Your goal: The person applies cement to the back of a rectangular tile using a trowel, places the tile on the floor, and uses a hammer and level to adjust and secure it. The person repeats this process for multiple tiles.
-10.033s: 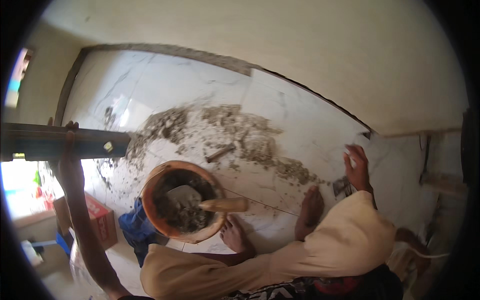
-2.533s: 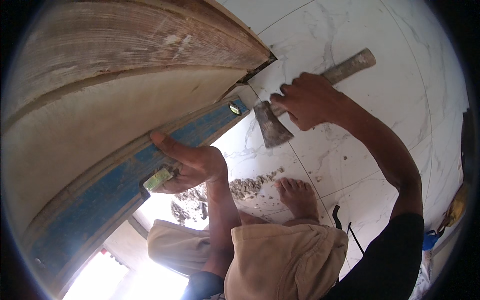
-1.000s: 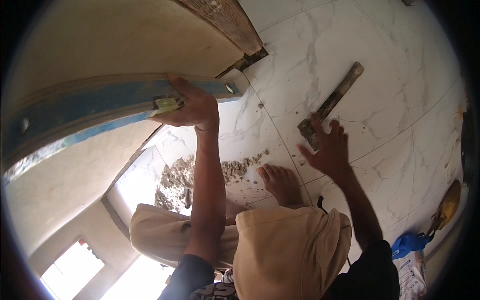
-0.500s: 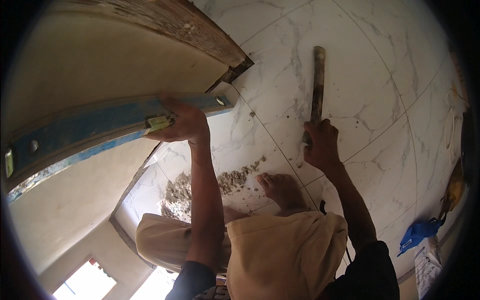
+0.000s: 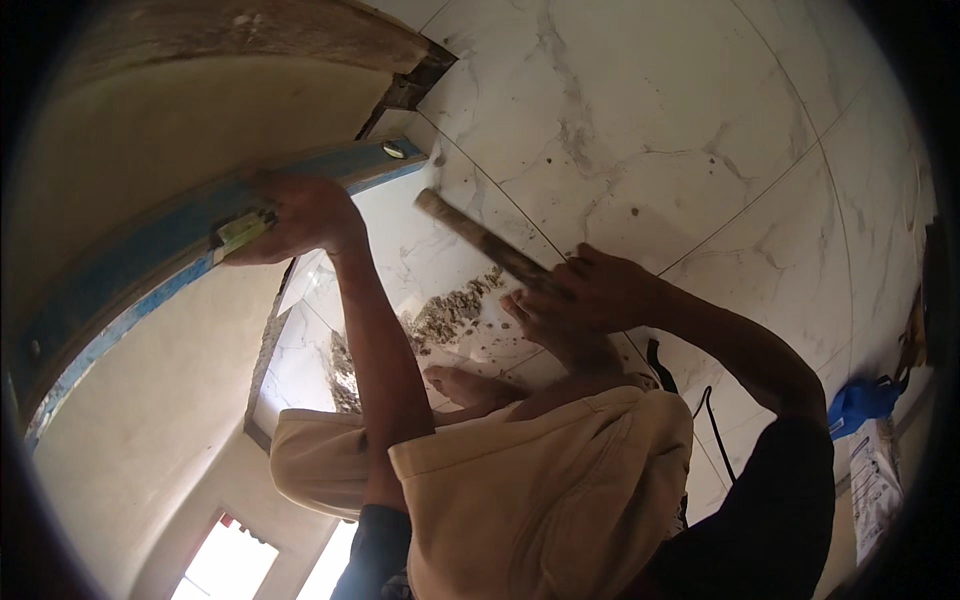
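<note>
My left hand (image 5: 308, 215) is wrapped around a long blue spirit level (image 5: 130, 245), which lies along the plastered wall (image 5: 170, 350) at the left. A yellow-green vial (image 5: 243, 232) shows beside my palm. In my right hand (image 5: 605, 290) is a short wooden stick (image 5: 482, 238), round and stained, held near one end. Its free end points up and left, toward the level's far end. What lies inside my right fist is hidden, so I cannot tell whether the stick has a tool head.
Crumbled grey mortar (image 5: 450, 315) lies on the marbled white floor tiles (image 5: 700, 130), near my bare feet (image 5: 560, 335). Weathered wood (image 5: 240, 30) tops the wall. A blue item (image 5: 865, 402) and a printed bag (image 5: 875, 480) lie at the right.
My right hand has swung the stick from pointing away to pointing left, over the mortar. My left hand and the level appear farther left, as the whole view has shifted.
</note>
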### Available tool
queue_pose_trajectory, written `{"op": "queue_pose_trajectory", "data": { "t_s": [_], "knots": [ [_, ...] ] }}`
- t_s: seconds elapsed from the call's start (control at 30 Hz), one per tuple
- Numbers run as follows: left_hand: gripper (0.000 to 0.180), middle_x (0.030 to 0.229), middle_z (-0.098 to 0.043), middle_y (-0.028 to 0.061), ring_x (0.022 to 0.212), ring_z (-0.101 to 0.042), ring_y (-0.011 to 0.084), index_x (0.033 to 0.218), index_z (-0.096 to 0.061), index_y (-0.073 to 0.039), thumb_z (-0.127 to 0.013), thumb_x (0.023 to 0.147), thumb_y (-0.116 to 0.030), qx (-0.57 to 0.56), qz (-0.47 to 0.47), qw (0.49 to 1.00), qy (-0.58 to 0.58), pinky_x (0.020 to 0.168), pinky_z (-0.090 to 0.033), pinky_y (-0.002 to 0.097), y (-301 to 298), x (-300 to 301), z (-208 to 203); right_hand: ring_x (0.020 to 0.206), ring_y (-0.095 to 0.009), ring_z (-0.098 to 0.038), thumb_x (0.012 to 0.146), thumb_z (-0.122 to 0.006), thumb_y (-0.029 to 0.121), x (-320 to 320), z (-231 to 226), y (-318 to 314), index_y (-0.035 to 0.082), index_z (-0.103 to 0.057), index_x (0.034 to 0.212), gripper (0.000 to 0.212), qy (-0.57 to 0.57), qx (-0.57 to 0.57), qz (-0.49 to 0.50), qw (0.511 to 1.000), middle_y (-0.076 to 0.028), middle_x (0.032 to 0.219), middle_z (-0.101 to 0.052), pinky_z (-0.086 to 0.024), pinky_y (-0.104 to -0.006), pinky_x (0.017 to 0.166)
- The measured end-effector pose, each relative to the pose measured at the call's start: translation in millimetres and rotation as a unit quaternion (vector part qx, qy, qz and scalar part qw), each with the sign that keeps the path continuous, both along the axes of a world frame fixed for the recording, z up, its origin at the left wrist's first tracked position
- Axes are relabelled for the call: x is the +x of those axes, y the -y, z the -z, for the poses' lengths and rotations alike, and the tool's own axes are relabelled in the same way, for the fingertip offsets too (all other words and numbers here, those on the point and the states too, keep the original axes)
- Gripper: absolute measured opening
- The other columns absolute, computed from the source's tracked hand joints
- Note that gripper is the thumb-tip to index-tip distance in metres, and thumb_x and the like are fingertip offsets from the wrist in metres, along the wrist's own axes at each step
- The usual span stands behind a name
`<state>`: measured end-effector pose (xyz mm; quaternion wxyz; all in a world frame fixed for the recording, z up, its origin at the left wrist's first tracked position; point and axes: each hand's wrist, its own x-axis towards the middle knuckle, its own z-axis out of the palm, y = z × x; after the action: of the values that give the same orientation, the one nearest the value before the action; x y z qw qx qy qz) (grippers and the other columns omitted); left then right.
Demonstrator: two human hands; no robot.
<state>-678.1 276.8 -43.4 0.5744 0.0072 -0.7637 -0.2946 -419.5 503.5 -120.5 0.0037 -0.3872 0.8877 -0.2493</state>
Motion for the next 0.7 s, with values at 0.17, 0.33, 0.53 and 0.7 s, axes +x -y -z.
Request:
{"op": "queue_pose_trajectory", "data": {
  "t_s": [0.17,0.33,0.53,0.7],
  "knots": [
    [0.073,0.129,-0.050,0.0234,0.110,-0.058,0.0303,0.140,-0.032,0.001,-0.079,0.089,-0.021,0.030,0.015,0.999,-0.003,0.090,-0.056,0.0436,-9.7,-1.0,-8.4,0.084,-0.027,-0.067,0.089,-0.068,0.036,-11.4,10.4,40.4,0.012,-0.058,0.134,0.052,0.024,-0.099,0.018,0.995,-0.013,0.095,-0.062,-0.053,-0.0477,0.081],
    [0.073,0.128,-0.050,0.0228,0.109,-0.059,0.0292,0.139,-0.032,0.002,-0.079,0.089,-0.022,0.073,0.021,0.997,0.008,0.088,-0.057,0.0407,-11.8,3.5,-10.2,0.087,-0.028,-0.067,0.088,-0.067,0.032,-13.7,23.0,70.0,0.012,-0.059,0.132,0.050,-0.005,-0.086,0.041,0.995,-0.013,0.094,-0.062,-0.053,-0.0499,0.081],
    [0.069,0.126,-0.051,0.0219,0.111,-0.057,0.0295,0.136,-0.033,0.002,-0.078,0.090,-0.022,0.059,-0.015,0.997,0.040,0.093,-0.055,0.0428,-12.7,8.2,-12.3,0.086,-0.026,-0.063,0.090,-0.063,0.027,-8.8,32.8,88.6,0.014,-0.061,0.128,0.041,-0.020,-0.135,0.055,0.989,-0.013,0.094,-0.061,-0.053,-0.0495,0.080],
    [0.066,0.125,-0.051,0.0220,0.112,-0.056,0.0295,0.135,-0.034,0.003,-0.077,0.091,-0.020,0.062,0.033,0.998,0.001,0.095,-0.053,0.0441,-14.1,6.5,-12.9,0.077,-0.024,-0.058,0.090,-0.065,0.027,-31.4,32.9,94.7,0.014,-0.062,0.126,0.039,-0.103,-0.109,0.098,0.984,-0.010,0.085,-0.053,-0.049,-0.0424,0.072]
  ]
}}
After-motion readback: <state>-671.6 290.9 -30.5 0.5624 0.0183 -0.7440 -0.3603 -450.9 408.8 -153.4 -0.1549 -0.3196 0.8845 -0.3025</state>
